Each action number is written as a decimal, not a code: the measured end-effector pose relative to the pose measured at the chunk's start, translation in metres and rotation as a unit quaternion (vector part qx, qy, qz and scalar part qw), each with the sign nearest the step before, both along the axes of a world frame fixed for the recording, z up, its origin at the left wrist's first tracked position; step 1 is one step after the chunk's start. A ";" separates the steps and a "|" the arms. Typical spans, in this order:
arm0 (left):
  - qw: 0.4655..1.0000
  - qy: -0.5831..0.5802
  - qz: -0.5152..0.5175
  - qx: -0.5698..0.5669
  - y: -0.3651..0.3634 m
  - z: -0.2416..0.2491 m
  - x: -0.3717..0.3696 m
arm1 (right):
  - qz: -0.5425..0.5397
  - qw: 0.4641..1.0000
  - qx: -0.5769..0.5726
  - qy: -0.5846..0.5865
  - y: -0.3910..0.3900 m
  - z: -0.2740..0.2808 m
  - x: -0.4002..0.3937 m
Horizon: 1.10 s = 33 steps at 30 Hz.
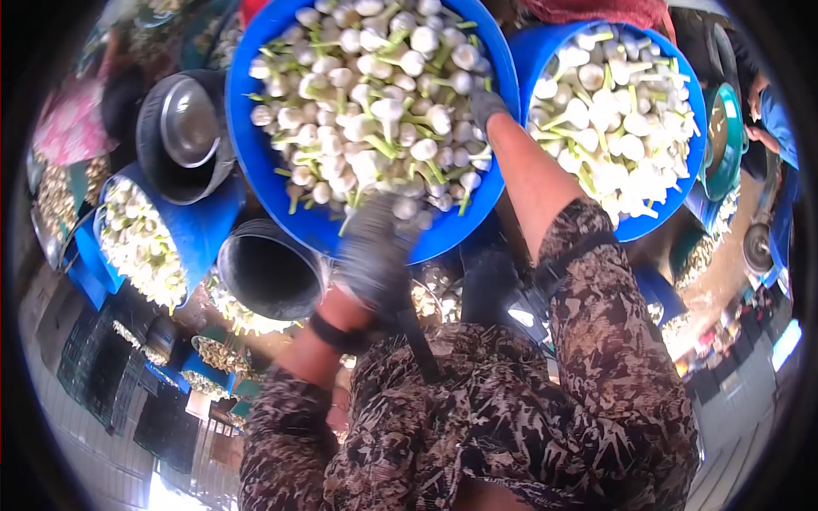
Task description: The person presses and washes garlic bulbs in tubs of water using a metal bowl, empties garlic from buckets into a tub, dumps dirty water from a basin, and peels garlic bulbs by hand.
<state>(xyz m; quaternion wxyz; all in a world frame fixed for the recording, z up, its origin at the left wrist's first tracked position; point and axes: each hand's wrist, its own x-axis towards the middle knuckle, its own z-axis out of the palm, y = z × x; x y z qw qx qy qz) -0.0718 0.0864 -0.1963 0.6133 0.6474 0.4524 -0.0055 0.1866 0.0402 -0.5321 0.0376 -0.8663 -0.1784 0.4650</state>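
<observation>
Sitting inside blue tub [254, 162]: heaped garlic bulbs [375, 85]. Gloved left hand [375, 251] blurred at tub's near rim, gloved right hand [488, 106] just inside tub's right rim; can't make out either grip. Second garlic-filled bucket [530, 60] right of tub.

Pale ribbed panels [89, 439] enclose us, brownish floor [720, 277] shows in patches, and white light [786, 343] glares from both sides.

White garlic bulbs [387, 110], green stems [381, 146], blue tub [441, 244], brown-and-tan camouflage clothing [503, 404]
</observation>
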 end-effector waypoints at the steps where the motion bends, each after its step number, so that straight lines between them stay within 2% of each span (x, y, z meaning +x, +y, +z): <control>1: 0.992 -0.025 0.127 -0.006 0.018 -0.039 -0.027 | -0.005 1.000 0.012 -0.012 0.000 -0.002 0.003; 2: 0.985 0.035 0.126 0.115 0.048 -0.074 -0.048 | 0.008 1.000 0.022 -0.020 0.001 -0.008 0.006; 3: 0.943 0.077 0.016 0.323 0.080 -0.074 -0.054 | 0.017 0.999 0.033 -0.024 0.004 -0.019 0.009; 5: 0.847 0.280 -0.029 0.451 0.124 -0.116 -0.100 | 0.035 0.997 0.060 -0.030 0.012 -0.039 0.010; 7: 0.764 0.441 0.022 0.471 0.156 -0.164 -0.147 | 0.054 0.994 0.089 -0.031 0.016 -0.063 0.005; 8: 0.802 0.397 0.072 0.440 0.163 -0.160 -0.143 | 0.064 0.992 0.109 -0.030 0.019 -0.077 0.004; 9: 0.799 0.399 0.072 0.444 0.168 -0.170 -0.154 | 0.074 0.988 0.135 -0.024 0.020 -0.096 0.001; 11: 0.846 0.349 0.107 0.387 0.178 -0.203 -0.179 | 0.093 0.970 0.223 -0.001 0.012 -0.154 0.004; 12: 0.895 0.327 0.148 0.266 0.182 -0.213 -0.186 | 0.102 0.948 0.299 0.031 -0.008 -0.214 0.007; 13: 0.895 0.324 0.148 0.267 0.181 -0.218 -0.188 | 0.069 0.950 0.302 -0.025 0.034 -0.100 -0.015; 14: 0.918 0.284 0.195 0.195 0.178 -0.223 -0.190 | 0.082 0.972 0.215 -0.043 0.050 -0.076 -0.013; 15: 0.933 0.242 0.237 0.120 0.176 -0.225 -0.190 | 0.096 0.980 0.167 -0.046 0.051 -0.085 -0.012; 25: 0.920 0.217 0.281 0.169 0.161 -0.225 -0.173 | 0.107 0.992 0.058 -0.040 0.035 -0.103 -0.022; 28: 0.922 0.174 0.326 0.118 0.158 -0.222 -0.170 | 0.106 0.992 0.048 -0.043 0.028 -0.110 -0.016; 33: 0.925 0.144 0.331 0.120 0.158 -0.229 -0.177 | 0.112 0.992 0.033 -0.046 0.020 -0.118 -0.016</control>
